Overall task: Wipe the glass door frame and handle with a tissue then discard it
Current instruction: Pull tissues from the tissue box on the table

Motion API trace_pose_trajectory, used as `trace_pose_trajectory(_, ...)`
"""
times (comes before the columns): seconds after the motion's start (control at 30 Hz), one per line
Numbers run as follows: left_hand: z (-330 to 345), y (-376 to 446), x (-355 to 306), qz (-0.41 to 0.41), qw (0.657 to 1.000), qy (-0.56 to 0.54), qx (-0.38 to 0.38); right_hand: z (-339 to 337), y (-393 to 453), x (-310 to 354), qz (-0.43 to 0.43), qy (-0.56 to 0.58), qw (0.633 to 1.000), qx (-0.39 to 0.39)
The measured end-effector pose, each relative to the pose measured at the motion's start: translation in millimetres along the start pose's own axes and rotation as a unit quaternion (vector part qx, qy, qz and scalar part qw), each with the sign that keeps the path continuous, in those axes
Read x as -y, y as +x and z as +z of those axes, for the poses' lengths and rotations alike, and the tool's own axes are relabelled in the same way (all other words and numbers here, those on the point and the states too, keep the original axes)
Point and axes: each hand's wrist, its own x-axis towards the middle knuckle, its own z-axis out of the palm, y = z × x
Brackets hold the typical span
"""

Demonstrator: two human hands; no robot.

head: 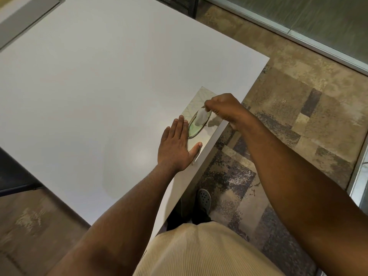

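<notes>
A flat tissue box [196, 98] with a pale leaf pattern lies at the right edge of the white table [95, 92]. My left hand [177, 145] rests flat on the near end of the box, fingers spread. My right hand [223, 109] hovers over the box's oval opening and pinches a white tissue [201, 116] that sticks up out of it. A strip of metal frame with frosted glass [298, 30] runs along the floor at the top right.
Patterned brown and grey carpet [288, 120] lies to the right of the table. A grey inset panel [23, 20] sits in the table's far left corner. My shoe [204, 198] stands close to the table edge. Another metal frame [358, 176] is at the right edge.
</notes>
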Motion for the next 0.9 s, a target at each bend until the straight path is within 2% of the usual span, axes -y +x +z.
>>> trace_pose_trajectory(0.4, -1, -1, 0, 0.000, 1.000, -0.003, 0.005, -24, -8, 27, -0.058, 0.063, 0.996, 0.018)
trace_pose_trajectory(0.67, -6, 0, -3, -0.002, 1.000, -0.027, 0.012, -22, -3, 1, -0.053, 0.081, 0.995, -0.030)
trace_pose_trajectory(0.9, -24, 16, -30, 0.008, 0.983, -0.130, -0.127, -20, -3, -20, -0.067, 0.098, 0.992, -0.029)
